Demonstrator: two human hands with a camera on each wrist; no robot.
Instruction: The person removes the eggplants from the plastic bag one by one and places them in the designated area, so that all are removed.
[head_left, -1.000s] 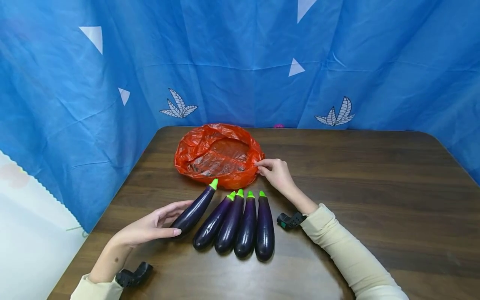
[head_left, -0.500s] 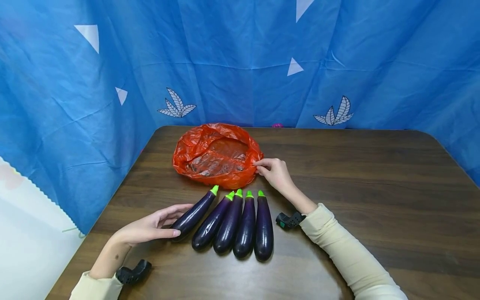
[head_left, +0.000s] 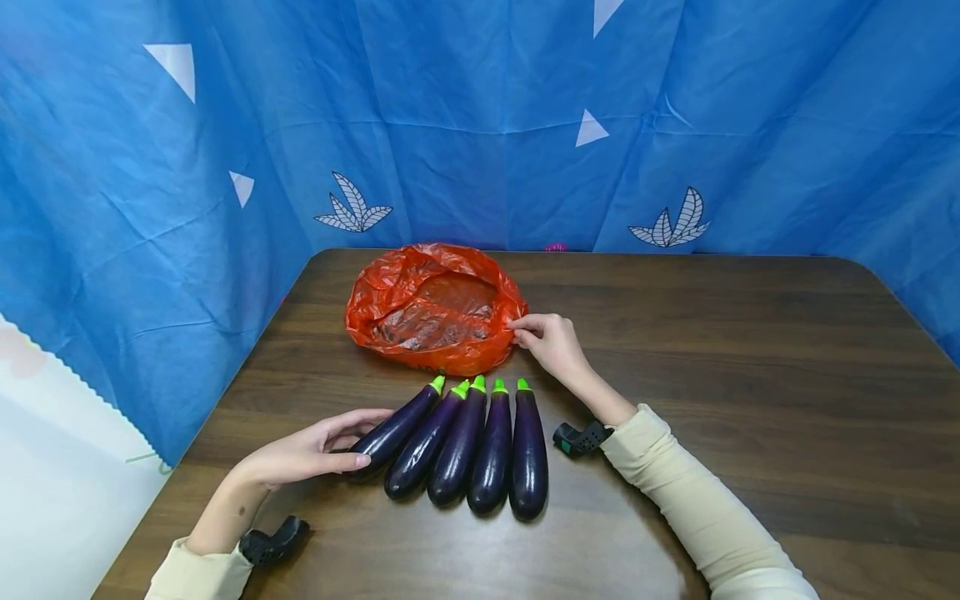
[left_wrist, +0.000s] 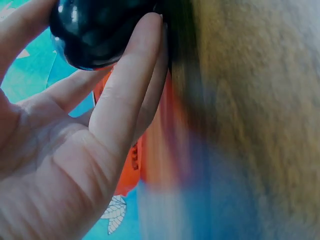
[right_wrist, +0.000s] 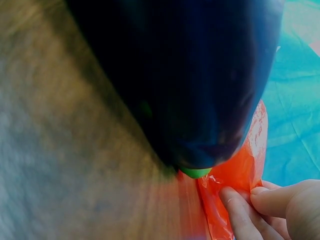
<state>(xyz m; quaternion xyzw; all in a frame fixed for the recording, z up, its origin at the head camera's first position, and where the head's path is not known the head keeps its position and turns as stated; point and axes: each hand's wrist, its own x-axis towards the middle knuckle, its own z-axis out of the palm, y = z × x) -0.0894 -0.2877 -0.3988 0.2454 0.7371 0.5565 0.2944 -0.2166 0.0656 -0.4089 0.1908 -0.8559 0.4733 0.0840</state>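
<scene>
In the head view, my left hand holds the leftmost purple eggplant near its thick end, thumb on the near side and fingers on the far side. This eggplant lies slanted, its green stem close to the other stems. Several more eggplants lie fanned side by side to its right, stems toward the red plastic bag. The bag's mouth is spread open behind them. My right hand pinches the bag's right rim between thumb and fingers, also seen in the right wrist view, where an eggplant fills the foreground.
All of it lies on a dark wood table. A blue curtain with white leaf and triangle prints hangs behind the table's far edge. A white cloth shows at the left side.
My left hand has brought the leftmost eggplant down and then right, so its stem has come nearer the neighbouring stems. The right hand keeps its pinch on the bag in the same place.
</scene>
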